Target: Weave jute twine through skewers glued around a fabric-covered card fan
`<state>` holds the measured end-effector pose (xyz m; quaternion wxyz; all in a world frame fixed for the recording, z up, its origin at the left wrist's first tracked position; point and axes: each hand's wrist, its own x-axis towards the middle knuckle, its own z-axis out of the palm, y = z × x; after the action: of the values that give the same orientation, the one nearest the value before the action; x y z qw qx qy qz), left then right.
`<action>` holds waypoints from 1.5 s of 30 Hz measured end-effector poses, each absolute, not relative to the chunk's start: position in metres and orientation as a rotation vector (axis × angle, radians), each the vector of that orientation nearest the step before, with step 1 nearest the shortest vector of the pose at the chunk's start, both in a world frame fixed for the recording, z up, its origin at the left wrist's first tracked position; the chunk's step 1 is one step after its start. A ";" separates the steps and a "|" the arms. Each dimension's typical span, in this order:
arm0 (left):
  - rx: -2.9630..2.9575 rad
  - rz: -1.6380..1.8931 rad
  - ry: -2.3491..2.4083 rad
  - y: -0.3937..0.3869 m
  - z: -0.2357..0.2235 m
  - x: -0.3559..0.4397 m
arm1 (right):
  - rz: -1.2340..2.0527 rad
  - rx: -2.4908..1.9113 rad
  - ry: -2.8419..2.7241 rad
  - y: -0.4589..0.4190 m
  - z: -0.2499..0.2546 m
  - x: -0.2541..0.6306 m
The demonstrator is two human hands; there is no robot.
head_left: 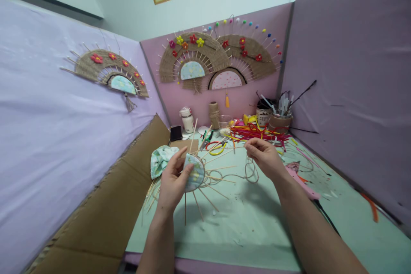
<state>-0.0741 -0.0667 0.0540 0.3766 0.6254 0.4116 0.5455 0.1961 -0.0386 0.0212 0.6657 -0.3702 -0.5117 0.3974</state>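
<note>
My left hand (175,178) grips a half-round piece covered in blue-green floral cloth (195,174), thumb across its face. Thin wooden sticks (210,199) fan out from its curved edge, making a fan frame held above the table. My right hand (262,156) is raised to the right of it, finger and thumb pinched on a strand of twine (252,172). The strand runs between the pinch and the sticks, and loose loops hang below. Part of the cloth piece is hidden behind my left fingers.
A crumpled floral cloth (158,160) and cardboard (105,205) lie left. Pliers (218,149), a twine spool (213,113), a white bottle (187,120) and red pipe cleaners (257,134) stand or lie behind. A pink glue gun (302,184) rests right. Finished fans (192,53) hang on the partition.
</note>
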 end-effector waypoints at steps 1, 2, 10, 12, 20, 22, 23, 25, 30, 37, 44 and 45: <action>1.610 1.375 1.052 -0.066 0.054 -0.074 | 0.895 -0.827 -1.142 -0.038 0.021 0.196; 1.623 1.346 1.052 -0.066 0.054 -0.074 | 0.892 -0.817 -1.125 -0.038 0.021 0.196; 1.656 1.339 1.104 -0.063 0.051 -0.074 | 0.915 -0.775 -1.142 -0.041 0.022 0.197; 1.652 1.365 1.118 -0.062 0.050 -0.074 | 0.909 -0.799 -1.160 -0.042 0.023 0.196; 1.657 1.207 1.085 -0.069 0.053 -0.076 | 0.848 -0.862 -1.083 -0.035 0.018 0.197; 1.677 1.146 1.094 -0.071 0.053 -0.076 | 0.838 -0.859 -1.064 -0.034 0.019 0.198; 1.685 1.127 1.099 -0.072 0.053 -0.076 | 0.841 -0.847 -1.055 -0.035 0.019 0.198; 1.684 1.123 1.111 -0.071 0.053 -0.075 | 0.864 -0.810 -1.050 -0.037 0.020 0.198; 1.577 1.223 1.089 -0.069 0.051 -0.075 | 0.930 -0.750 -1.089 -0.041 0.024 0.196; 1.363 1.405 1.010 -0.062 0.046 -0.065 | 0.991 -0.933 -1.117 -0.038 0.023 0.192; 1.113 1.791 0.838 -0.047 0.045 -0.019 | 1.262 -1.071 -1.405 -0.043 0.020 0.187; 1.083 1.835 0.804 -0.045 0.046 -0.012 | 1.285 -1.051 -1.404 -0.044 0.021 0.186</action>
<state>-0.0115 -0.0449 0.0456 0.4189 0.4320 0.3205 0.7316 0.1855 -0.0435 0.0205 0.4654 -0.4279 -0.5716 0.5231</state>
